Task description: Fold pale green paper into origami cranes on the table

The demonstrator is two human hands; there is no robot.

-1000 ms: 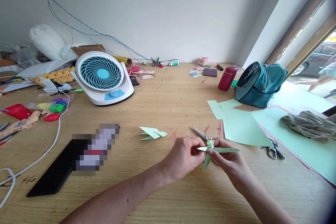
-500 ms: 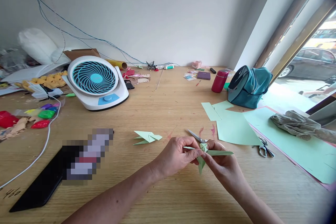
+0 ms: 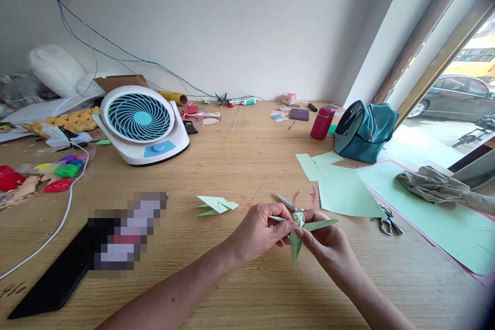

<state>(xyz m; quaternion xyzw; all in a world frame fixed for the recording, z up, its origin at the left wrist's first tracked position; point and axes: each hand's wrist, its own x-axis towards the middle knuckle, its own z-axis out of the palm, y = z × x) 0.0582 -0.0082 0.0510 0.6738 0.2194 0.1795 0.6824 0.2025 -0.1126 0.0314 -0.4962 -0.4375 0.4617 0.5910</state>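
Between both hands is a folded light-green paper figure (image 3: 296, 247), with narrow points sticking out left, right and down toward me. My left hand (image 3: 266, 229) pinches its left side between thumb and fingers. On the other side, my right hand (image 3: 325, 234) grips it with the thumb in front and curled fingers behind. Scissor blades (image 3: 285, 201) show just beyond the fingers; what they join to is hidden by my right hand. Left of my hands lies another folded green paper piece (image 3: 217, 204) with pointed ends.
Green paper sheets (image 3: 344, 196) and metal scissor handles (image 3: 388, 225) lie to the right. A teal bag (image 3: 365, 131) and red bottle (image 3: 322, 124) stand behind them. At left are a fan (image 3: 141, 121), a black flat object (image 3: 54, 278) and a white cable (image 3: 64, 221).
The paper figure's lower point now hangs farther down and its right point has tilted slightly. Both hands keep their grip in nearly the same place. The camera view has shifted a little.
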